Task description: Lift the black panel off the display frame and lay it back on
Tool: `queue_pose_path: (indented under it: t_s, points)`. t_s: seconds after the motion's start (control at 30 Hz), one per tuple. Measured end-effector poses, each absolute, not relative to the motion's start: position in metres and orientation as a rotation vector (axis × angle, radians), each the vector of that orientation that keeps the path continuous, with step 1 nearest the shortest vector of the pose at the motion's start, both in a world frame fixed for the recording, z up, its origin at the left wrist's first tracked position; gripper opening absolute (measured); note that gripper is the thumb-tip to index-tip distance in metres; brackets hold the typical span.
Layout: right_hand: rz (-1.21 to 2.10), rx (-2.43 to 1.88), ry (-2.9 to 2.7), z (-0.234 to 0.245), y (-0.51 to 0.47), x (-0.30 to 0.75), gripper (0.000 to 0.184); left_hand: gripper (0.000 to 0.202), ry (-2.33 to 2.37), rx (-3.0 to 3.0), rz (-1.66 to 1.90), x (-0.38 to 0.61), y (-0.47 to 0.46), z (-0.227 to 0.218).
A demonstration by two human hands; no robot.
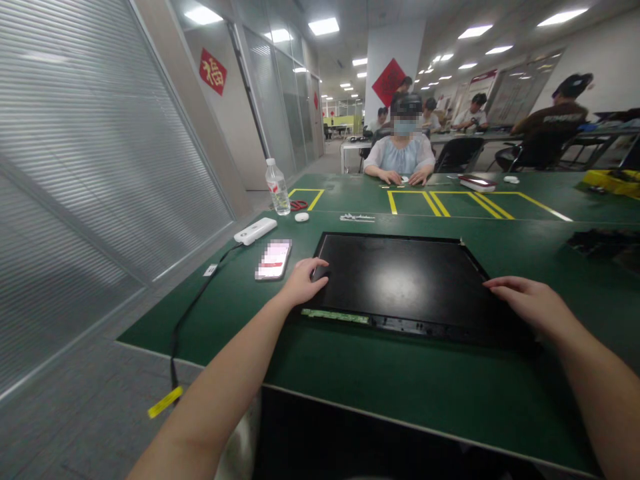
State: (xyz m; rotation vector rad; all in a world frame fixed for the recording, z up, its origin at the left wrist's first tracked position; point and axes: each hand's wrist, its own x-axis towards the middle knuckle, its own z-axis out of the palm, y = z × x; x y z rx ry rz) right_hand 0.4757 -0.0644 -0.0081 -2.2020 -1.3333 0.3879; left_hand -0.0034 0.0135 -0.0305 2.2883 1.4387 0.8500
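Note:
A black flat display panel [395,277] lies face up on the green table in front of me, a soft glare at its middle. Along its near edge runs a bare green circuit strip [335,317]. My left hand [306,281] grips the panel's left edge, thumb and fingers bent over the frame. At the right edge, my right hand [523,298] has its fingertips closed on the frame; its thumb is mostly hidden. The panel looks level on the table.
Left of the panel are a phone [273,259], a white power strip [255,231] with a black cable, a water bottle [278,188], red scissors [299,205] and a white earbud case [301,217]. Dark material [605,247] lies at right. A person [400,153] sits opposite.

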Motion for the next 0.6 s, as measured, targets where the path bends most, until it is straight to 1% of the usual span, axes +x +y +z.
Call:
queue_pose_path:
  t_s: [0.2,0.4,0.6]
  points:
    - [0.378,-2.205,-1.317,-0.0073,-0.0647,0.4743,0.036,0.034,1.435,2.288,0.837,-0.0037,0.0136,-0.0303]
    - [0.415,-2.223,-1.294,-0.0029,-0.0664,0.4707,0.036,0.037,1.440,2.276,0.843,-0.0038,0.0132,-0.0291]
    - [0.382,-2.225,-1.357,-0.0114,-0.0627,0.4784,0.038,0.036,1.446,2.296,0.836,-0.0034,0.0133,-0.0302]
